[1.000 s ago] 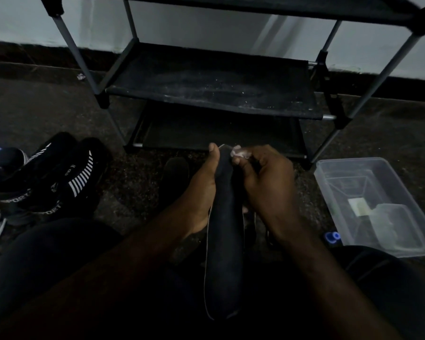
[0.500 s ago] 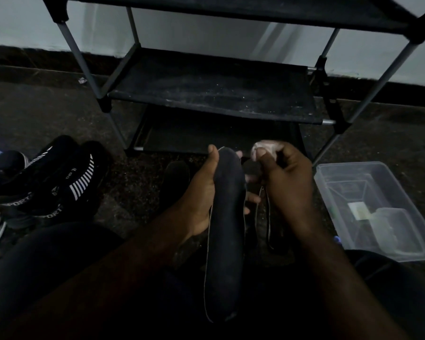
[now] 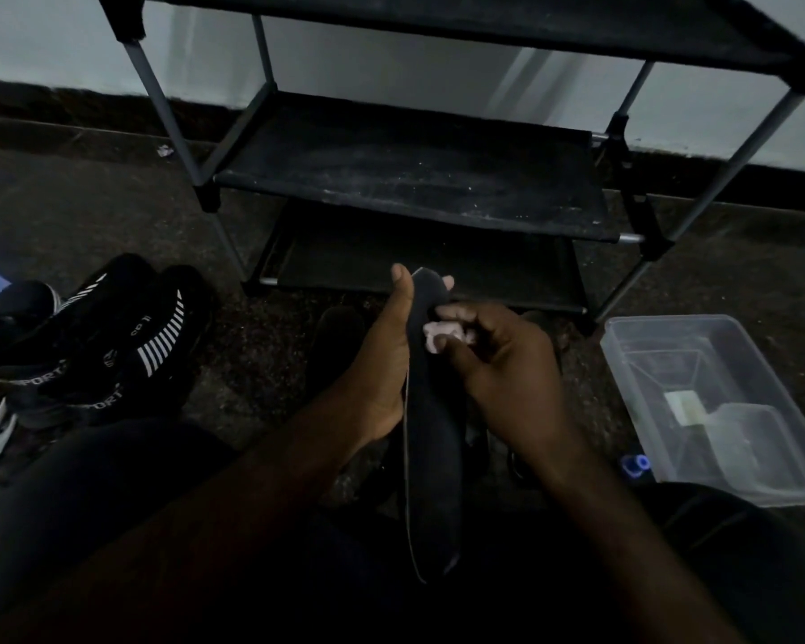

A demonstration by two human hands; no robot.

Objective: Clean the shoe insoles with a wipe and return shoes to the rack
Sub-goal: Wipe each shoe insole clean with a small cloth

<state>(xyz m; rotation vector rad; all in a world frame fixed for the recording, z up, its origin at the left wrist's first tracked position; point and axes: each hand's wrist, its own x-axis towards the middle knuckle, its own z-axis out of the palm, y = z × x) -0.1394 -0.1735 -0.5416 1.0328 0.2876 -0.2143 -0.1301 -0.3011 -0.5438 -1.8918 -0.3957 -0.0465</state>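
My left hand (image 3: 382,360) grips a long dark insole (image 3: 431,439) near its top end, thumb along the left edge and fingertips showing behind it. The insole stands nearly upright over my lap. My right hand (image 3: 507,364) pinches a small crumpled white wipe (image 3: 440,337) and presses it against the upper part of the insole. The black shoe rack (image 3: 410,178) stands in front of me with bare, dusty shelves. A pair of black shoes with white stripes (image 3: 112,346) lies on the floor at the left.
A clear plastic box (image 3: 716,411) with a smaller container inside sits on the floor at the right, a blue cap (image 3: 635,464) beside it. Another dark insole or shoe (image 3: 335,346) lies on the floor behind my left hand. More footwear lies at the far left edge.
My right hand, held off to the right of the insole half a second ago, has come back left and down with the wipe onto the insole's upper face. My left hand keeps its hold.
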